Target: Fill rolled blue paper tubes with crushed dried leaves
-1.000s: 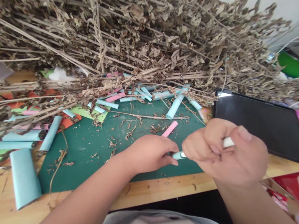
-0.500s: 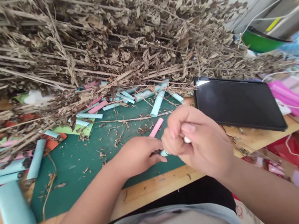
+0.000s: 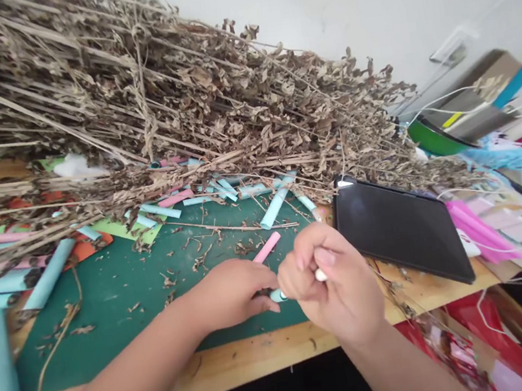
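Note:
My left hand [image 3: 233,291] rests on the green cutting mat [image 3: 123,294] with its fingers curled, pinching the end of a small light-blue paper roll [image 3: 277,296]. My right hand [image 3: 334,289] is closed in a fist around a white stick-like tool [image 3: 320,274], whose tip meets the same blue roll. A pink paper roll [image 3: 267,247] lies on the mat just behind the two hands.
A big heap of dry leafy stalks [image 3: 154,107] covers the back of the wooden table [image 3: 265,352]. Several blue and pink paper rolls [image 3: 221,191] lie under its edge. A black tablet [image 3: 398,227] lies to the right, with pink paper [image 3: 476,228] and cables beyond.
The view has swung right and upward. Both hands stay together on the small blue roll, and the right hand has closed more tightly over the white tool.

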Available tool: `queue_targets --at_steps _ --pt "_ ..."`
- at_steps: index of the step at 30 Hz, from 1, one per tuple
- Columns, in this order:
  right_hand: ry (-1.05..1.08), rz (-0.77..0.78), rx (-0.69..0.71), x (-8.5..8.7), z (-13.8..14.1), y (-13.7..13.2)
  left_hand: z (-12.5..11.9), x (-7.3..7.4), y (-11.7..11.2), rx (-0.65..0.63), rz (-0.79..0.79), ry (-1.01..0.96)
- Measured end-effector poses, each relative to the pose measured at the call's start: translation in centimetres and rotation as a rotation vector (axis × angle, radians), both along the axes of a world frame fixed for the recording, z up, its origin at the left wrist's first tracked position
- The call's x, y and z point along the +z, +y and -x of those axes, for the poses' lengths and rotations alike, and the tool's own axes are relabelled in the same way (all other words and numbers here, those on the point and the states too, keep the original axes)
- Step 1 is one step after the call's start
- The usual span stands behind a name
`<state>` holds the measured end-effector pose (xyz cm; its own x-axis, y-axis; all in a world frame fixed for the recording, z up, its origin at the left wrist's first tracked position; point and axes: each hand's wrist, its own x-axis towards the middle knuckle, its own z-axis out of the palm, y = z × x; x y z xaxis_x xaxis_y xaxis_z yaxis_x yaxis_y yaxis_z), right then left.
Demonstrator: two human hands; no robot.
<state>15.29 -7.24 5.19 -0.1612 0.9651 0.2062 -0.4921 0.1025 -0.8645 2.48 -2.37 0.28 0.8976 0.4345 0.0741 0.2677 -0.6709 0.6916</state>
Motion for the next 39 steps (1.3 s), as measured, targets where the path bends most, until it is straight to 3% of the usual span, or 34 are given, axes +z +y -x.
queue_targets --at_steps 16,29,36,39 --pt "-0.019 -0.059 -0.079 1.0 -0.5 -1.1 0.0 0.3 0.0 -0.027 -0.028 0.085" --pt "-0.097 0.005 0.062 1.4 -0.4 -0.4 -0.1 0.0 0.3 -0.033 -0.018 0.055" --pt "-0.028 -0.083 0.164 1.0 -0.8 1.0 -0.1 -0.6 0.4 -0.042 0.031 0.005" --pt "-0.069 -0.137 0.146 0.9 -0.9 0.8 -0.2 -0.5 0.4 -0.036 0.036 -0.003"
